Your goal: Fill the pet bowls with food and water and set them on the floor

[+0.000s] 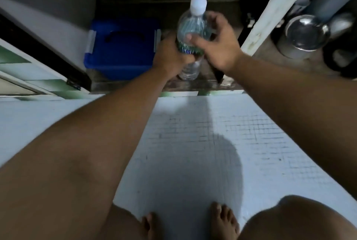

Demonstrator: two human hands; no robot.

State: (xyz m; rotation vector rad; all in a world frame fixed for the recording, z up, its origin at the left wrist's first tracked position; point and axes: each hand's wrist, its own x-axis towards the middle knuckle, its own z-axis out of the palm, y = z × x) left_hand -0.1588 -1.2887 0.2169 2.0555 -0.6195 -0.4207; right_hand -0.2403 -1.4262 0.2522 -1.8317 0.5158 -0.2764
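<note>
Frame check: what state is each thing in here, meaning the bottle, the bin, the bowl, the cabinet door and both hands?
water bottle: cap on, roughly upright, water inside, held in both hands.
left hand: grips the bottle at its label.
right hand: curled round the bottle's upper part.
blue bin: lid on, in the cabinet, left of the bottle.
steel bowl: upright, looks empty.
cabinet door: open.

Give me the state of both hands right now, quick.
Left hand: closed round the water bottle at its label.
Right hand: closed on the same bottle, higher up, thumb across its front.
</note>
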